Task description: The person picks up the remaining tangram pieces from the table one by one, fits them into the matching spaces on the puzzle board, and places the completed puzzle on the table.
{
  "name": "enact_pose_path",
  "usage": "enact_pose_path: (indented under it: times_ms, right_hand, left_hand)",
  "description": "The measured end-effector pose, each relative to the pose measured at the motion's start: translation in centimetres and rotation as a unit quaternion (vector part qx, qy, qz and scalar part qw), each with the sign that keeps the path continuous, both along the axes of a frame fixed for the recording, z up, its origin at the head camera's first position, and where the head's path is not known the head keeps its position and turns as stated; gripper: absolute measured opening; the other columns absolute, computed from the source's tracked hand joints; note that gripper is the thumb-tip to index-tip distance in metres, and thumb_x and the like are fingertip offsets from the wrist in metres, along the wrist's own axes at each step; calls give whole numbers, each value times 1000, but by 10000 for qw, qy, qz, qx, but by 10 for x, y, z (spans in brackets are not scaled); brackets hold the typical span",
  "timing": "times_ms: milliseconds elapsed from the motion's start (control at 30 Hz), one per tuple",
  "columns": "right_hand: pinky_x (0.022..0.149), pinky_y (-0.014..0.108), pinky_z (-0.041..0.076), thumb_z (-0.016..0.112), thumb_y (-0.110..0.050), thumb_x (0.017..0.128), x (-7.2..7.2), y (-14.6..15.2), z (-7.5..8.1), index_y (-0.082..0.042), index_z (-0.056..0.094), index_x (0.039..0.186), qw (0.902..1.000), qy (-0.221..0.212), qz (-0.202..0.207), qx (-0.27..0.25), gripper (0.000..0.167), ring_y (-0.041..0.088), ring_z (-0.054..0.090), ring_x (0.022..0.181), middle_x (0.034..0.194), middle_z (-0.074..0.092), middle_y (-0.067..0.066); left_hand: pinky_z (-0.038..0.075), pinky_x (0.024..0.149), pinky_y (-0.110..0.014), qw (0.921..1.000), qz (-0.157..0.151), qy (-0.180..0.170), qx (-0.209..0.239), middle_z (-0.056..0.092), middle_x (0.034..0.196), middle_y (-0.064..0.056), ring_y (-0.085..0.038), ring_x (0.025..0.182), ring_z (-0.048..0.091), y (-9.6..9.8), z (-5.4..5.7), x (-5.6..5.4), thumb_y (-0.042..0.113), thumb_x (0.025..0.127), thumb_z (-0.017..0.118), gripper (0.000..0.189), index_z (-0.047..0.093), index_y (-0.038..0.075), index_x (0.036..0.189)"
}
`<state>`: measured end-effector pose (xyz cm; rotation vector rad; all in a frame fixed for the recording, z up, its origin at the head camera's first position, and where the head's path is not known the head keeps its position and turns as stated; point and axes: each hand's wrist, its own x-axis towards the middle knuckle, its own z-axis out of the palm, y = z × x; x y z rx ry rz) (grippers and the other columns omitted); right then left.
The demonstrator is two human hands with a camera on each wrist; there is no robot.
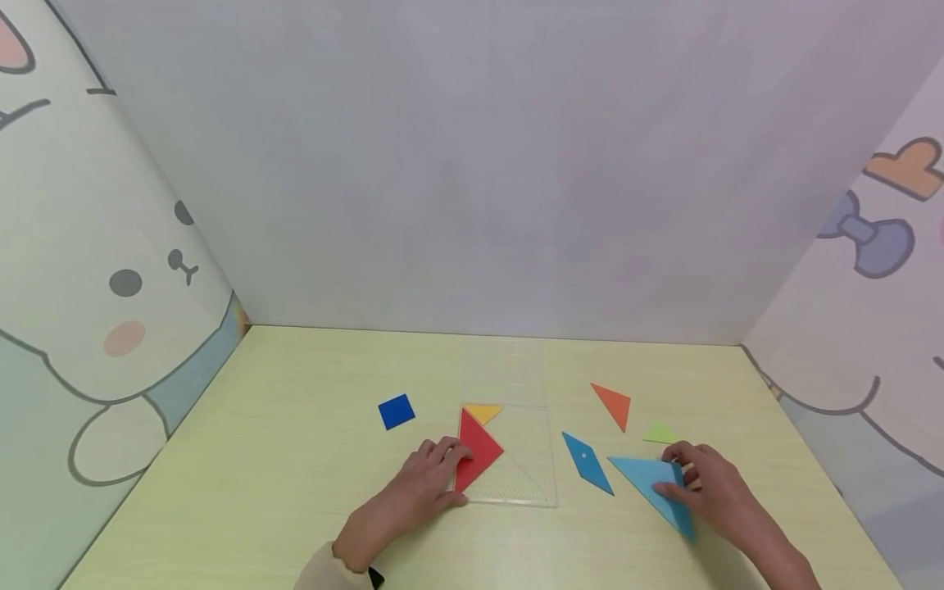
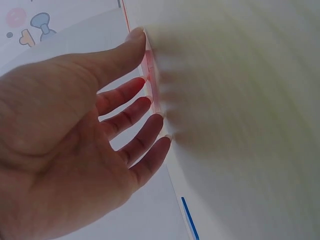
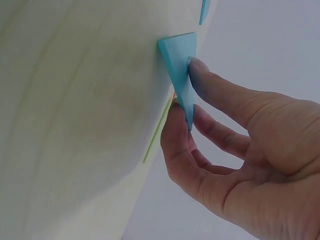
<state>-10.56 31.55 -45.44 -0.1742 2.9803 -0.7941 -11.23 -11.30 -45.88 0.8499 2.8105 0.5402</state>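
Observation:
My right hand (image 1: 711, 487) pinches a large light-blue triangle (image 1: 652, 475) between thumb and fingers. In the right wrist view the light-blue triangle (image 3: 180, 65) is tilted, with its thick edge showing. At the middle of the table, my left hand (image 1: 424, 483) rests by the left side of a clear square tray (image 1: 516, 502), its fingertips touching the edge and the large red triangle (image 1: 478, 453) inside. In the left wrist view the left hand's (image 2: 95, 120) fingers are spread and gently bent. A yellow triangle (image 1: 483, 412) lies in the tray's upper left corner.
On the yellowish table (image 1: 258, 459), a dark-blue square (image 1: 397, 411) lies left of the tray. To the tray's right lie a blue parallelogram (image 1: 587, 464), an orange triangle (image 1: 615, 406) and a small green triangle (image 1: 660, 433). A pale wall (image 1: 487, 180) stands behind.

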Motion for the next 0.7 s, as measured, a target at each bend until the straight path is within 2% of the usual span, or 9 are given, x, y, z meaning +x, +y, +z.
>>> enact_pose_path:
  times_ms: [133,333,700]
  right_hand:
    - [67,25,54,83,-9,85,1,1,1,-7,67,104,9996,257,131,-71,26,14,60,78,95,65,3]
    - [68,25,55,82,-7,86,4,1,3,-12,70,103,9960,751,347,-337,21,4,60,77,91,67,-3]
    - [67,25,55,78,-12,91,2,5,6,-13,71,108,9952,553,344,-724,19,3,64,75,96,69,-1]
  left_hand:
    - [48,96,-40,10000,-25,0,63,52,138,-7,-24,117,49,-1,0,0,31,91,79,59,53,10,139]
    - [48,96,-41,10000,-4,12,39,51,139,-7,-24,118,49,-1,-2,0,32,92,79,58,53,10,139]
    - [47,98,-41,9998,8,-170,89,50,140,-6,-23,120,48,-1,3,0,32,91,79,60,52,11,140]
